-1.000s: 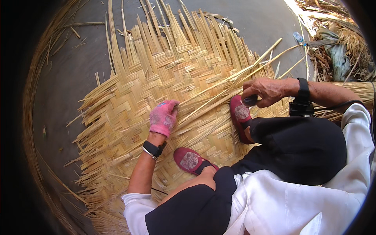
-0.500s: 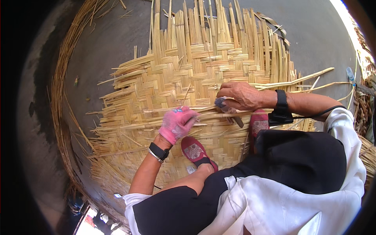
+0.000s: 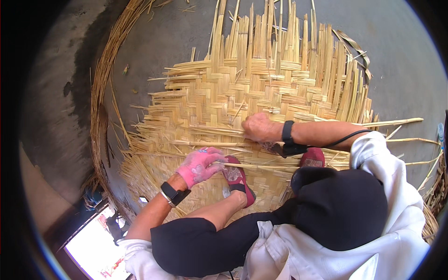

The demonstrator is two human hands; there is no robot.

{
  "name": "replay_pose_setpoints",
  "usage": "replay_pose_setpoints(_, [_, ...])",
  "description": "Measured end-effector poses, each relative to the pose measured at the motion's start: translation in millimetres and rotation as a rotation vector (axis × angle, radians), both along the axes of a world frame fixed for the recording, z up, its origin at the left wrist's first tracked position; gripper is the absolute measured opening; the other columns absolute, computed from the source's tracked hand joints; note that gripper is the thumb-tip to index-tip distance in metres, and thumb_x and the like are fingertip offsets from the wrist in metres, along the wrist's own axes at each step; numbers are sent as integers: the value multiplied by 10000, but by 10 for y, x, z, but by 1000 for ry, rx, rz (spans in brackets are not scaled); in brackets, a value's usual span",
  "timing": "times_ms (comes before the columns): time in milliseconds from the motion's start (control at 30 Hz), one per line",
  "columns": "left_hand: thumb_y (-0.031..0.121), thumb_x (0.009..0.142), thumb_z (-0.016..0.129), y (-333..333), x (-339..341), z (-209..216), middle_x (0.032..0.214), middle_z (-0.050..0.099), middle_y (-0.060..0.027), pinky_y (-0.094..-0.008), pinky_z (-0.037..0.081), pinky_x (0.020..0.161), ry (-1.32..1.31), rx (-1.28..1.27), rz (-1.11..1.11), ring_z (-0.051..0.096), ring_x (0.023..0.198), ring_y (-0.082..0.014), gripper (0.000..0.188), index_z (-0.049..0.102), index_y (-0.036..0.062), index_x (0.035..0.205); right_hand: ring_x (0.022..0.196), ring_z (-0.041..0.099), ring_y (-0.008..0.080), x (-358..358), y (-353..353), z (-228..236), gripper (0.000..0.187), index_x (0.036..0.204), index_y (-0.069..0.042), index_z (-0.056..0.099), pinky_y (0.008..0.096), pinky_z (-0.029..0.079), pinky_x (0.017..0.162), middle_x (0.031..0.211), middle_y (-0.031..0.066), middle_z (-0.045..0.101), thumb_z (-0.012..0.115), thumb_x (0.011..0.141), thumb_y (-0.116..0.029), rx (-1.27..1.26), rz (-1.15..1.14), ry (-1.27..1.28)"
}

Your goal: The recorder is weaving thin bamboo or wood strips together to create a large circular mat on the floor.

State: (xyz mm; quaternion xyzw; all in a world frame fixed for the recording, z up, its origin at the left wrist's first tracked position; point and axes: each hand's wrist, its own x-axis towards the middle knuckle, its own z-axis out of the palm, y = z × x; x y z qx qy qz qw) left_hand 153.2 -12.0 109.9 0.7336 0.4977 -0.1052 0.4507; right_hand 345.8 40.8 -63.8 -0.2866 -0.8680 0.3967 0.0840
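Note:
A woven mat of pale yellow reed strips (image 3: 219, 100) spreads out below me, its loose strip ends fanning out at the far edge. My left hand (image 3: 201, 164), in a pink glove, pinches the end of a long reed strip (image 3: 268, 166) that runs to the right, raised a little over the mat. My right hand (image 3: 262, 127), bare, is closed like a fist just above the weave. Whatever sits inside its fingers is hidden under the hand. Both wrists wear black bands.
My feet, in red shoes, stand on the mat: the left shoe (image 3: 237, 181) and the right shoe (image 3: 312, 157). A curved bundle of thin reeds (image 3: 100, 88) borders the left side. Loose strips (image 3: 396, 122) stick out to the right. Grey floor (image 3: 401, 56) surrounds the mat.
My right hand has moved left and curled tighter; a dark flat blade seen beneath it before is now hidden. The left hand has drawn nearer to me with the strip. The view has shifted left.

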Motion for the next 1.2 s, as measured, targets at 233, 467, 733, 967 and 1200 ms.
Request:
replay_pose_setpoints(233, [263, 792, 591, 500, 146, 393, 955, 612, -85, -379, 468, 740, 287, -112, -33, 589, 855, -285, 219, 631, 136, 965, 630, 594, 343, -27, 14, 42, 95, 646, -40, 603, 421, 461, 526, 678, 172, 599, 573, 616, -124, -138, -36, 131])
replay_pose_setpoints(467, [255, 804, 578, 885, 216, -537, 818, 614, -84, -360, 450, 777, 302, 306, -239, 588, 820, -272, 184, 632, 125, 922, 629, 581, 344, 351, 141, 240, 198, 663, -5, 574, 424, 455, 552, 688, 144, 593, 601, 696, -198, -20, -274, 375])
replay_pose_setpoints(733, [68, 694, 619, 972, -17, -900, 875, 584, -13, -404, 385, 862, 183, 698, -41, 559, 852, -225, 284, 587, 182, 952, 596, 576, 249, 964, 363, 147, 394, 832, 45, 622, 364, 447, 566, 659, 169, 600, 492, 881, -323, -648, -361, 191])
replay_pose_setpoints(967, [54, 678, 635, 748, 120, -867, 1013, 558, -20, -427, 340, 916, 209, 1117, 34, 514, 1019, -225, 438, 526, 188, 1081, 562, 535, 147, 1134, 600, 193, 301, 835, 31, 644, 308, 421, 516, 627, 92, 596, 605, 825, -267, -916, -529, 108])
replay_pose_setpoints(1200, [187, 782, 667, 557, 671, -1129, 920, 609, -75, -292, 510, 627, -668, -317, 1218, 618, 748, -191, 312, 553, 70, 1047, 578, 575, 185, 1054, 575, 320, 207, 800, 22, 647, 330, 444, 536, 638, 141, 605, 614, 815, -182, -424, -446, 226])
